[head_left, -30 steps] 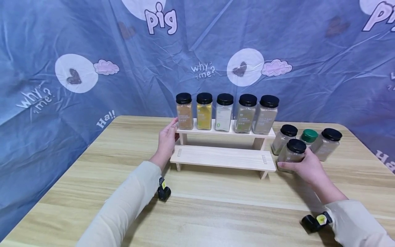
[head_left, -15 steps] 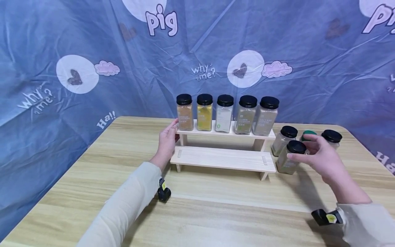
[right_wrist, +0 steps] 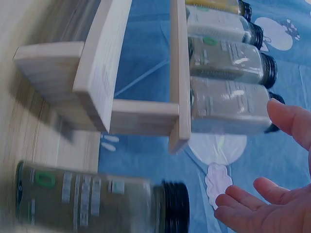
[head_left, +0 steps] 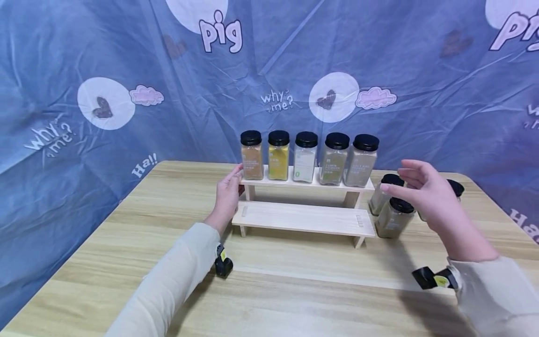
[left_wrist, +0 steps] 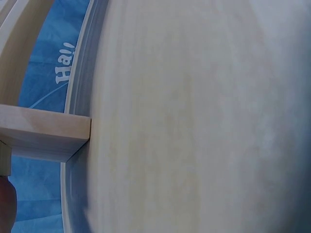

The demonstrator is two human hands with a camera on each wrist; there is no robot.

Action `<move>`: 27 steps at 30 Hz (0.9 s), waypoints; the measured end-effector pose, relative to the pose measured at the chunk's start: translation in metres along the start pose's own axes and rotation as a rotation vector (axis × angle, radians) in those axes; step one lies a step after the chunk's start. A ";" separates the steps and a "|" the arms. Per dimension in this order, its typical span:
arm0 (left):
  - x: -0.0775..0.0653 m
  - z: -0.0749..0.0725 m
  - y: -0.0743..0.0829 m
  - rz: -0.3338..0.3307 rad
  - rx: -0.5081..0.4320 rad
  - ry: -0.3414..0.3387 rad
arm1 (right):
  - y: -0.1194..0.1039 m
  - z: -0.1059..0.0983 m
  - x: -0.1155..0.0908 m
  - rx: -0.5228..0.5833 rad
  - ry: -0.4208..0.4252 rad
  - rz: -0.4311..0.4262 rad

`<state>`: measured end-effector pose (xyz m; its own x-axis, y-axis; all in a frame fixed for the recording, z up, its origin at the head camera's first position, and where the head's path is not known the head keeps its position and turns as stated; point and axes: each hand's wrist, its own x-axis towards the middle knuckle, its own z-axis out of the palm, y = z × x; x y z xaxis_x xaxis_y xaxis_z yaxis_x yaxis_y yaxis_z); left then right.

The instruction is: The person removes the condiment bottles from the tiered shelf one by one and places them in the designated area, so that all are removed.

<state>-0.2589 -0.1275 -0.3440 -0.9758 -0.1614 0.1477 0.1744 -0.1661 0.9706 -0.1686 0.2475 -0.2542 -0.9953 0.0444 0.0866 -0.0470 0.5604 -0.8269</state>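
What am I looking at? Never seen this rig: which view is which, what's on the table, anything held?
No robot here: a person works bare-handed. The wide view comes from a camera worn on the head; the two close, sideways-looking ones come from the left and right wrists. On the table stands a two-step wooden rack with five spice jars along its top; three more black-lidded jars show to its right, partly hidden. The left hand is at the rack's left end; whether it grips or just touches, I can't tell. The right hand hovers near those three jars and holds nothing.
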 end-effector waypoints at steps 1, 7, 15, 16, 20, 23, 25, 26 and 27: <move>0.000 0.000 0.000 -0.003 0.000 0.002 | -0.001 0.003 0.001 0.009 -0.008 -0.006; -0.001 0.001 -0.001 -0.015 -0.012 0.009 | -0.007 0.020 0.010 0.034 -0.050 -0.023; -0.001 0.001 -0.002 -0.001 -0.027 0.008 | -0.013 0.040 0.017 0.085 -0.040 -0.022; -0.001 0.001 -0.002 0.001 -0.026 0.007 | -0.014 0.042 0.018 0.094 -0.035 -0.024; -0.001 0.001 -0.002 0.010 -0.020 -0.002 | -0.016 0.049 0.021 0.105 -0.004 -0.030; 0.000 0.001 -0.002 0.016 -0.017 -0.007 | -0.016 0.053 0.023 0.103 0.026 -0.049; 0.000 0.001 -0.002 0.016 -0.019 -0.007 | -0.016 0.056 0.024 0.104 0.046 -0.070; 0.001 0.001 -0.002 0.017 -0.020 -0.005 | -0.017 0.058 0.024 0.102 0.056 -0.076; 0.001 0.001 -0.002 0.016 -0.022 -0.003 | -0.017 0.059 0.025 0.101 0.067 -0.082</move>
<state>-0.2599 -0.1268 -0.3454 -0.9733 -0.1609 0.1640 0.1929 -0.1848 0.9637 -0.1978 0.1906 -0.2710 -0.9799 0.0588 0.1904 -0.1398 0.4783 -0.8670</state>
